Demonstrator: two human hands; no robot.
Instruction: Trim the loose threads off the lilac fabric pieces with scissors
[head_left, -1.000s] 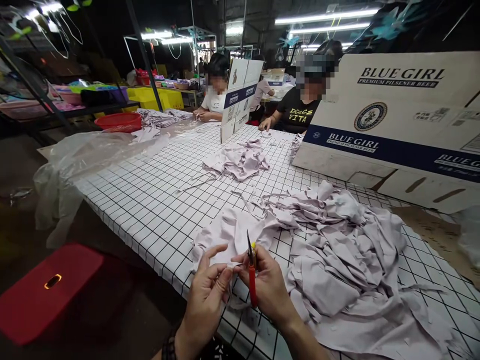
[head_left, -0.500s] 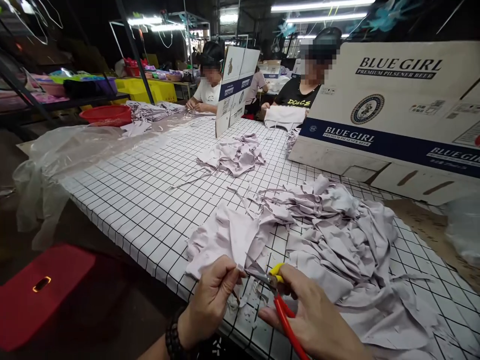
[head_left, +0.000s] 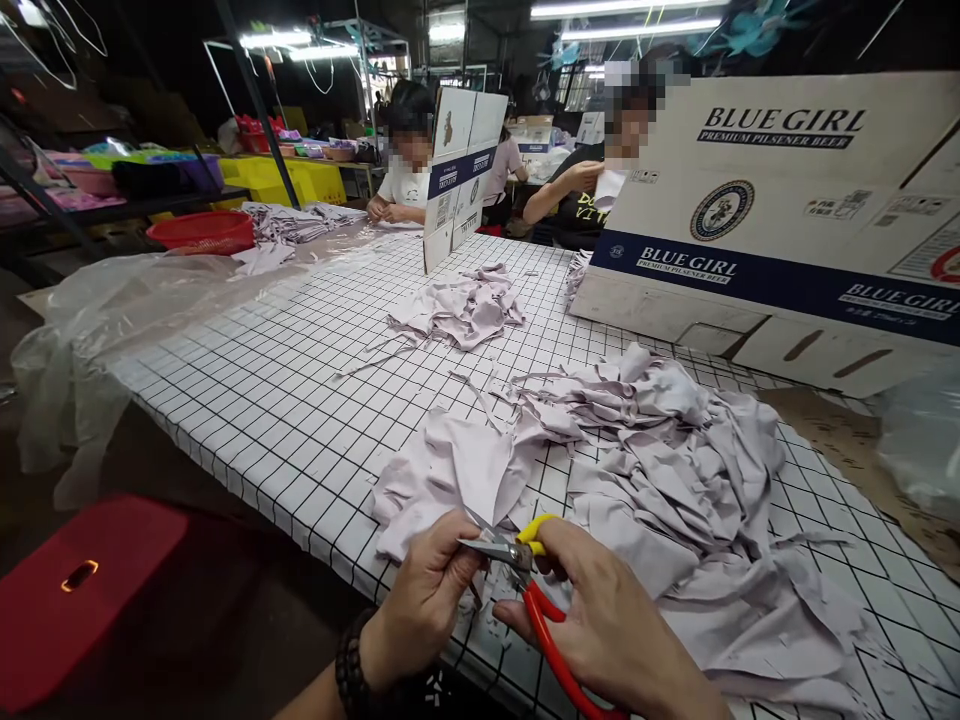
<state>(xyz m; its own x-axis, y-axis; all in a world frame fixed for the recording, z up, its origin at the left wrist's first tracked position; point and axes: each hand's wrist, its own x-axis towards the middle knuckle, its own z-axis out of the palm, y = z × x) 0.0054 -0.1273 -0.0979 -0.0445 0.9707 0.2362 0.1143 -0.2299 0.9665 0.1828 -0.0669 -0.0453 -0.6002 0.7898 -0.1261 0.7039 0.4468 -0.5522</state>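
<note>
Between thumb and fingers, my left hand (head_left: 431, 585) pinches the edge of a pale pinkish fabric piece (head_left: 480, 465) lying at the table's near edge. My right hand (head_left: 600, 610) grips a pair of scissors (head_left: 544, 610) with one red and one yellow handle. The scissor blades are parted, their tips right at my left fingertips and the pinched fabric edge. Exactly what lies between the blades is too small to make out. A large heap of similar fabric pieces (head_left: 682, 470) spreads to the right, partly behind my right hand.
A smaller fabric pile (head_left: 469, 305) lies farther back on the grid-patterned table (head_left: 277, 400). Cardboard sheets (head_left: 780, 220) stand upright at the right and back. Two people work across the table. Clear plastic (head_left: 82, 340) hangs over the left edge; a red stool (head_left: 90, 590) stands below.
The scissors and my right hand have shifted slightly left, bringing the blades over my left fingertips. Across the table, one person has raised a white cloth.
</note>
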